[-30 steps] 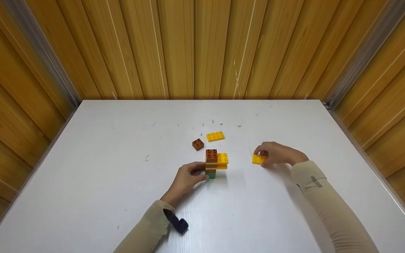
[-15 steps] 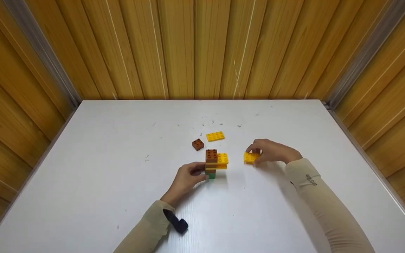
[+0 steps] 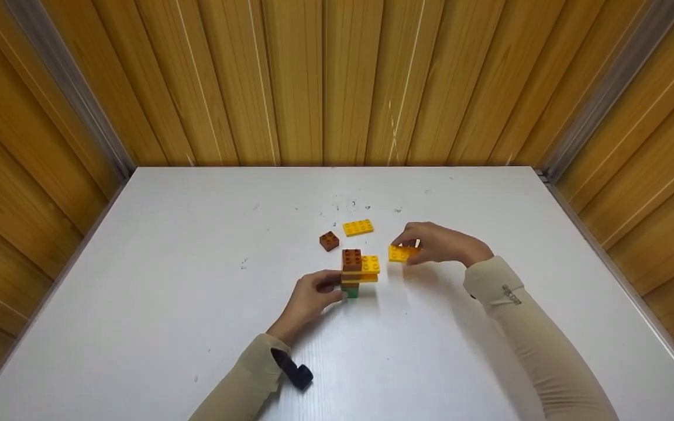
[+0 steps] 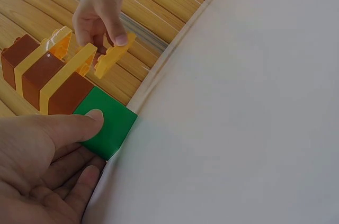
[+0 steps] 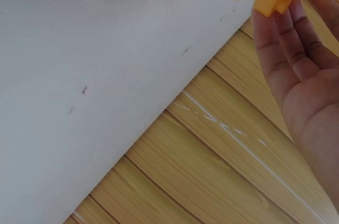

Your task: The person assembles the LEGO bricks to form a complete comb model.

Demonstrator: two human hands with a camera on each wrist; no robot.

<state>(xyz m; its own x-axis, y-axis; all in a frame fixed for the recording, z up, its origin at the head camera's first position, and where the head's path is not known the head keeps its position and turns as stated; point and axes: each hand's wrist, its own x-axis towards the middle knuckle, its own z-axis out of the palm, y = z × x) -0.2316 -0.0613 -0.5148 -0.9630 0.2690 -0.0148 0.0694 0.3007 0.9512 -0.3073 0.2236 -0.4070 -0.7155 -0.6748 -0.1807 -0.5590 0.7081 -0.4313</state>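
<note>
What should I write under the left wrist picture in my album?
Left fingers hold a block tower by its green base; right fingers pinch a yellow piece nearby.

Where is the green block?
In the head view, the green block is at the bottom of the brick stack, just right of the left hand, which grips the stack there.

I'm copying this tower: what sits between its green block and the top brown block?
Upward from the green block, the left wrist view shows: lower brown block, lower yellow plate, middle brown block, upper yellow plate.
</note>
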